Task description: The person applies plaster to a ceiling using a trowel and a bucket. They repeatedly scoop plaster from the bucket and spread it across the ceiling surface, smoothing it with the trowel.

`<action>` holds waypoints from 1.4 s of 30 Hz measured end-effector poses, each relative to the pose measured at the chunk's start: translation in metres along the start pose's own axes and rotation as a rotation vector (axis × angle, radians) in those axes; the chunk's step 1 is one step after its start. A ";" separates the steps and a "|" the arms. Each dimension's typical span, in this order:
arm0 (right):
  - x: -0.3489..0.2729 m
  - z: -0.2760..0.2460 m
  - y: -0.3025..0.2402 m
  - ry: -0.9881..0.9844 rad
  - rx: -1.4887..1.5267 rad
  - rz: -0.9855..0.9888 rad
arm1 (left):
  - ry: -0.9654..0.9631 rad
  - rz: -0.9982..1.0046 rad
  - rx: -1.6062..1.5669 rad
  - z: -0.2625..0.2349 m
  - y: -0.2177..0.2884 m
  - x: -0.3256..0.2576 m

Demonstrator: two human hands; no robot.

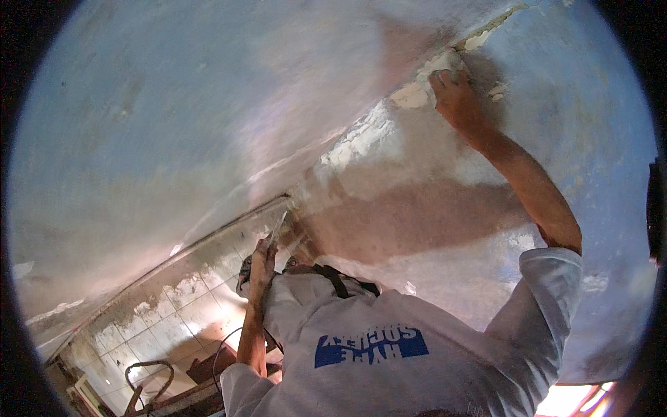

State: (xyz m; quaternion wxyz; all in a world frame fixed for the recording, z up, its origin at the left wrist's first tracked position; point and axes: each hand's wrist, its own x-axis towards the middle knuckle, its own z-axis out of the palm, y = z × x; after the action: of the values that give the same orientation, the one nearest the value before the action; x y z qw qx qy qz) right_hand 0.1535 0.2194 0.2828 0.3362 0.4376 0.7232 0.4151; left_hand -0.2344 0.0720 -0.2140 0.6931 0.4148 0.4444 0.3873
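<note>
Plaster patch (411, 95), off-white & rough, sat in the upper R part of view, on the seam where two blue-ish painted faces met. R hand (455, 97) was up against it, fingers bent, tips touching at its R end; couldn't tell if anything was tucked under them. Just past the hand, a jagged crack (486, 29) ran on up along the seam. Lower down the same line, nearer mid-view, was a whiter, flaky patch (358, 139).

L hand (264, 256) was well apart from the R, closed round a thin pale tool (279, 224), prob. a scraper, tilted up w/ its tip near the lower end of the seam; exact shape too small to tell.

Brown shadow (431, 215) lay across the R face, btwn the two arms. Below was the person's own white shirt (451, 333) w/ a blue print (372, 345) & a dark strap (332, 279) near its far edge.

Lower L: stained white tiles (174, 306) w/ a dark curved tube (149, 363) in front. Lower R corner: bright light (573, 401).
</note>
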 end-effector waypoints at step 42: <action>0.017 0.015 -0.005 0.163 -0.117 0.037 | 0.159 -0.161 -0.217 -0.032 0.037 -0.021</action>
State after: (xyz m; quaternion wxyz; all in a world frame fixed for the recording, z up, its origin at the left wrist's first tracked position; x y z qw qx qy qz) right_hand 0.1581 0.2387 0.2696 0.2936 0.3955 0.7143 0.4971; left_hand -0.2768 0.0736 -0.1820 0.7253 0.2686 0.4851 0.4080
